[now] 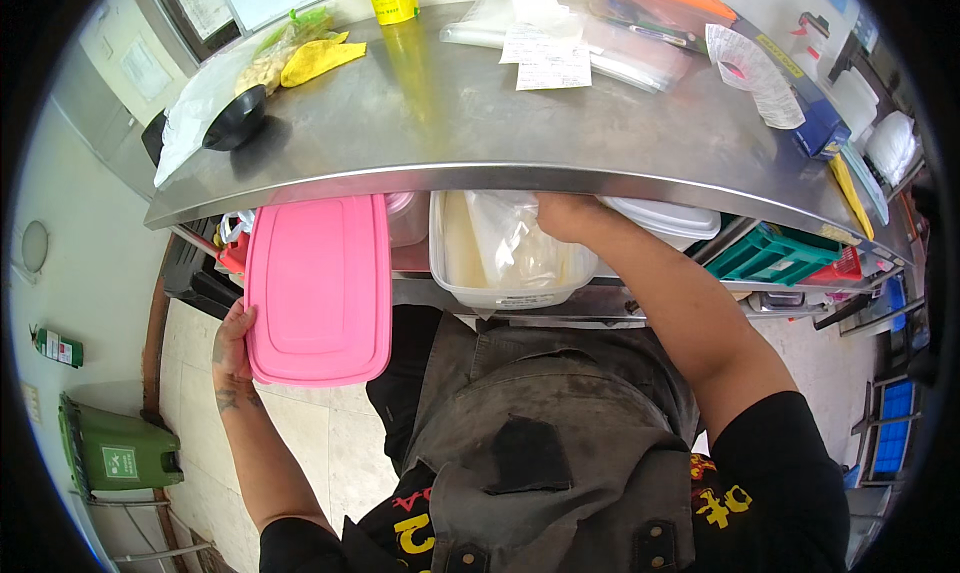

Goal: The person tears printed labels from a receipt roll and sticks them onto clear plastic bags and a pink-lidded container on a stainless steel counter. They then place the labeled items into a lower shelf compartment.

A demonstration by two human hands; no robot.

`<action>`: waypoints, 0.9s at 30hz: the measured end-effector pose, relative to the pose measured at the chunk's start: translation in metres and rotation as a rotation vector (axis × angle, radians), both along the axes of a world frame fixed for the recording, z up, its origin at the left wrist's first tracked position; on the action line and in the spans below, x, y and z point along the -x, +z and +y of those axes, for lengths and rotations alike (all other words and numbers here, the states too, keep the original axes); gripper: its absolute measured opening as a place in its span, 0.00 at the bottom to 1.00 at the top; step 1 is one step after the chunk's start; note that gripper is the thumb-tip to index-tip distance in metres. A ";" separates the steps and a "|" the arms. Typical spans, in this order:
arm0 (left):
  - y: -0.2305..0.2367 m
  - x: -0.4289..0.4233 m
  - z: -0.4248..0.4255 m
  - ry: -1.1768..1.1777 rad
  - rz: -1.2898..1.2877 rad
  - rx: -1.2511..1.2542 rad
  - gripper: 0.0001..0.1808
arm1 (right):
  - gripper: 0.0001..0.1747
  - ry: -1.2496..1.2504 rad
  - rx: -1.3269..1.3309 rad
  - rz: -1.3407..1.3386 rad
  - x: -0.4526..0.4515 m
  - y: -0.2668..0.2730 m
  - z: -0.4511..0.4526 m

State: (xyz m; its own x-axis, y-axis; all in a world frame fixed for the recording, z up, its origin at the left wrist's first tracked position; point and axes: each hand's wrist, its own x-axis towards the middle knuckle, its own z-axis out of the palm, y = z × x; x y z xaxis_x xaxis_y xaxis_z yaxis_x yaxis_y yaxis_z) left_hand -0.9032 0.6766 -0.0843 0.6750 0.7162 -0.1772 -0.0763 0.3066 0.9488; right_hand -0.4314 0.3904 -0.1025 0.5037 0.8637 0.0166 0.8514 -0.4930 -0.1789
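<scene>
My left hand [235,342] grips the left edge of a pink rectangular plastic lid [322,288], with the thumb on top and the fingers under it. A translucent plastic container [510,297] stands uncovered on the shelf below the steel tabletop, partly pulled out past the table's edge. Inside it lies a clear plastic bag [510,243] beside pale, flat contents that I cannot identify. My right hand [564,217] reaches in at the container's back right, against the bag. The tabletop's edge hides its fingers, so its hold does not show.
Above the shelf juts the steel tabletop's front edge [465,174]. A white-lidded container [664,217] and a green plastic crate [776,254] sit to the right. On top are a black bowl [236,119], a yellow cloth [319,61] and paper slips [551,55].
</scene>
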 end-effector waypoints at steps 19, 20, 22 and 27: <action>-0.013 -0.125 0.097 0.135 0.514 -0.356 0.18 | 0.38 0.103 0.070 0.281 0.007 0.048 -0.056; -0.019 -0.129 0.104 0.151 0.577 -0.371 0.19 | 0.39 0.069 0.096 0.281 0.007 0.050 -0.068; -0.032 -0.133 0.117 0.176 0.503 -0.377 0.22 | 0.38 -0.061 0.171 0.219 -0.006 0.051 -0.097; -0.061 -0.131 0.134 0.126 0.402 -0.365 0.25 | 0.26 -0.046 -0.206 -0.365 -0.032 0.015 -0.177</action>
State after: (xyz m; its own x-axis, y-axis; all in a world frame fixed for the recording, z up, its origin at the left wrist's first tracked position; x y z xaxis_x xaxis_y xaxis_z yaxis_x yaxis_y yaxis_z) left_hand -0.7727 0.8102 -0.1448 0.5106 0.8501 -0.1289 0.2990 -0.0350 0.9536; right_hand -0.3999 0.2135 -0.0873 0.4705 0.8005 0.3712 0.8553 -0.5171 0.0312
